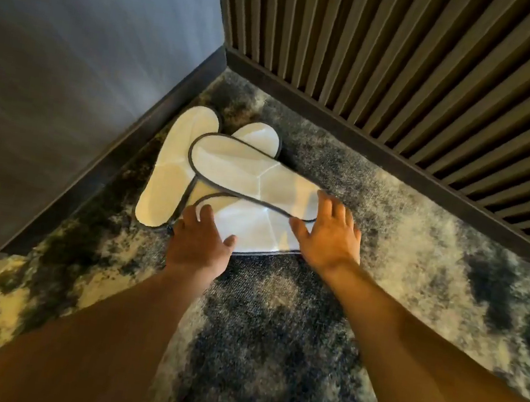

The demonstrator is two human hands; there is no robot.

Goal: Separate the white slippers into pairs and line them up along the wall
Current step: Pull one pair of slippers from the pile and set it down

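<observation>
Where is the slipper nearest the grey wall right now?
Left of centre in the head view, this slipper lies along the grey wall's baseboard, partly under the crossed slippers.

Dim, warm indoor light; white slippers (246,177) glare softly, forearms fall in shadow, wide-angle distortion bends the edges.

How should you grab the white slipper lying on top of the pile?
Probably by its long edge near the heel end, coming from the right, where the right hand already rests. The top slipper lies flat and slanted across the others, its rounded toe pointing toward the corner. It looks thin and floppy, so the fingers likely need to pinch the dark-trimmed rim rather than press the middle.
</observation>
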